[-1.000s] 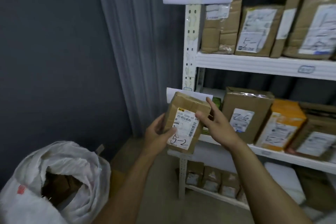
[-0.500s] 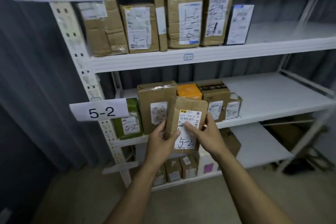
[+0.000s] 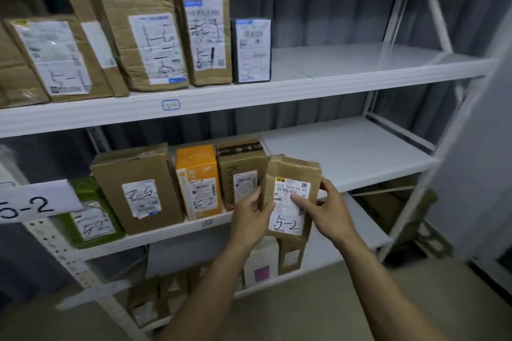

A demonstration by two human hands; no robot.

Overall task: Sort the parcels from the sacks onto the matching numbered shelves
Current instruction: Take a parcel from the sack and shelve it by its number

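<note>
Since half a second ago the brown parcel [image 3: 291, 191] has shifted right, so it's now upright at the front lip of the middle shelf [image 3: 360, 163], just beside the dark brown box [image 3: 238, 171] that ends the row. The left hand [image 3: 250, 219] grips its left edge. The right hand [image 3: 327, 210] holds the right side, forefinger across the label. It's marked "5-2", same as the paper sign [image 3: 30, 202] far left.

dim, bluish light; wide-angle bending at the edges, soft motion blur, lower corners darkest.
</note>
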